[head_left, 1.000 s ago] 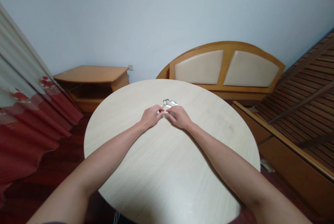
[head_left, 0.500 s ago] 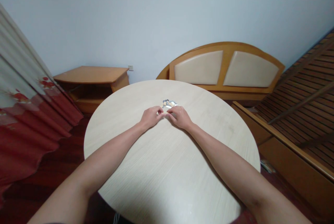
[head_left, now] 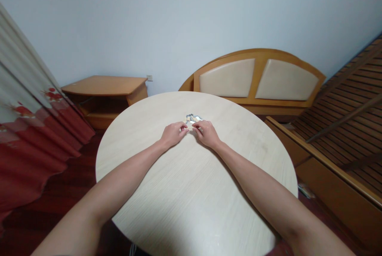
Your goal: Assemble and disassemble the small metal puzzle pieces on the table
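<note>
My left hand (head_left: pixel 174 133) and my right hand (head_left: pixel 206 133) meet over the far half of a round pale table, thumbs and fingertips pinched. Between them is a small pale piece (head_left: pixel 190 129), too tiny to name, gripped from both sides. Just beyond the fingertips lies a little cluster of small grey, white and tan pieces (head_left: pixel 192 118), close together on the tabletop. My right fingers partly cover its near right side.
The round table (head_left: pixel 179 192) fills the middle. Behind it stand a low wooden cabinet (head_left: pixel 107 85) at left and a bed headboard (head_left: pixel 229 77) at right. A red and white curtain (head_left: pixel 36 140) hangs left; wooden slats (head_left: pixel 346 108) and a bed frame (head_left: pixel 334 184) are at right.
My right fingertips have shifted slightly to the right, and more of the pale piece shows between the hands. The left hand stays nearly where it was.
</note>
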Available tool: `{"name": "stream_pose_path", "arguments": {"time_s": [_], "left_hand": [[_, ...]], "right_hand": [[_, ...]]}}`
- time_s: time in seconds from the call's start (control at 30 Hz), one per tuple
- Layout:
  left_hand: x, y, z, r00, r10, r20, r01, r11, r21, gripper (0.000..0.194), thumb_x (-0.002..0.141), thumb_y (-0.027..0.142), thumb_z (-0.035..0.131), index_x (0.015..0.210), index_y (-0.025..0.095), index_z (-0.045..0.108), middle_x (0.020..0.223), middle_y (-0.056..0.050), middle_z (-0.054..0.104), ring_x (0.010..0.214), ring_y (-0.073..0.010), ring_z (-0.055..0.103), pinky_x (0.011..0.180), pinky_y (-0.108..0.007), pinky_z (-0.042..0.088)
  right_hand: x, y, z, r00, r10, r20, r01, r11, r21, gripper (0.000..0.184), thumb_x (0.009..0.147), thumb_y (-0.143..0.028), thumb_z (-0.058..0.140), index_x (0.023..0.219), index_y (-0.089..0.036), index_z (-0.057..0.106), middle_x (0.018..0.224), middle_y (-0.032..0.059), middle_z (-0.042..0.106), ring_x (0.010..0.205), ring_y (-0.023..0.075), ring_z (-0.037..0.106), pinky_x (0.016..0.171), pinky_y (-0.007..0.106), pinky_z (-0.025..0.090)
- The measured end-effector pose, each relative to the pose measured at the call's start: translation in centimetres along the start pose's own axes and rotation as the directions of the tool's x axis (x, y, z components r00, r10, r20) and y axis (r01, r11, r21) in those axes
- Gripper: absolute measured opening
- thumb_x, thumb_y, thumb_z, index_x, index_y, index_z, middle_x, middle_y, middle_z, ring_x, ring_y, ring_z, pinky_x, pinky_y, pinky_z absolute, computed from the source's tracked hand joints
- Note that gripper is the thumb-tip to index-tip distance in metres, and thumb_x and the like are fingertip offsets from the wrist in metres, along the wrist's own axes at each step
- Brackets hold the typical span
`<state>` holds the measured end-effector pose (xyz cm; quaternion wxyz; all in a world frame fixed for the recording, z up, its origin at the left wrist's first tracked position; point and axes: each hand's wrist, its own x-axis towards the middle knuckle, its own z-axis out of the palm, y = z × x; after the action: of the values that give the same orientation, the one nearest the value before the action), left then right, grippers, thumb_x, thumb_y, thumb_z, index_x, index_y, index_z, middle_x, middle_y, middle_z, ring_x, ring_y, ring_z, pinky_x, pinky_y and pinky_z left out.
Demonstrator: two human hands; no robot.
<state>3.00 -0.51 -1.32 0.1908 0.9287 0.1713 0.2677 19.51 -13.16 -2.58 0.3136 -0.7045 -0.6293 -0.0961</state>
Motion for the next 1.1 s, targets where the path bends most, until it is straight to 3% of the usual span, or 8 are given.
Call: {"name": "stream_pose_path", "arguments": {"time_s": [0.5, 0.83, 1.1], "left_hand": [[0.0, 0.3, -0.2, 1.000, -0.005, 0.021, 0.005, 1.000, -0.002, 0.018, 0.096, 0.030, 0.062, 0.103, 0.020, 0.075, 0.100, -0.005, 0.078, 0.090, -0.0206, 0.070, 0.079, -0.029, 0.051], [0.0, 0.1, -0.2, 1.000, 0.023, 0.002, -0.023, 1.000, 0.003, 0.018, 0.096, 0.028, 0.061, 0.101, 0.020, 0.077, 0.100, -0.005, 0.078, 0.091, -0.0212, 0.071, 0.082, -0.030, 0.052], [0.0, 0.0, -0.1, 1.000, 0.021, 0.000, -0.021, 1.000, -0.006, 0.020, 0.097, 0.029, 0.061, 0.105, 0.021, 0.077, 0.106, -0.005, 0.079, 0.095, -0.0214, 0.072, 0.085, -0.030, 0.053]], "right_hand": [[0.0, 1.1, 0.8, 0.993, -0.069, -0.092, 0.072, 0.997, 0.030, 0.021, 0.101, -0.031, 0.054, 0.101, -0.020, 0.072, 0.099, 0.0083, 0.077, 0.092, 0.0236, 0.067, 0.084, 0.035, 0.045], [0.2, 1.2, 0.5, 0.997, -0.060, -0.040, 0.060, 0.998, 0.006, 0.020, 0.100, -0.024, 0.056, 0.092, -0.018, 0.072, 0.090, 0.0078, 0.076, 0.082, 0.0221, 0.066, 0.078, 0.032, 0.041], [0.3, 1.2, 0.4, 0.998, -0.063, -0.006, 0.063, 0.998, 0.009, 0.033, 0.104, -0.026, 0.049, 0.079, -0.018, 0.069, 0.076, 0.0062, 0.071, 0.071, 0.0195, 0.060, 0.073, 0.030, 0.038]]}}
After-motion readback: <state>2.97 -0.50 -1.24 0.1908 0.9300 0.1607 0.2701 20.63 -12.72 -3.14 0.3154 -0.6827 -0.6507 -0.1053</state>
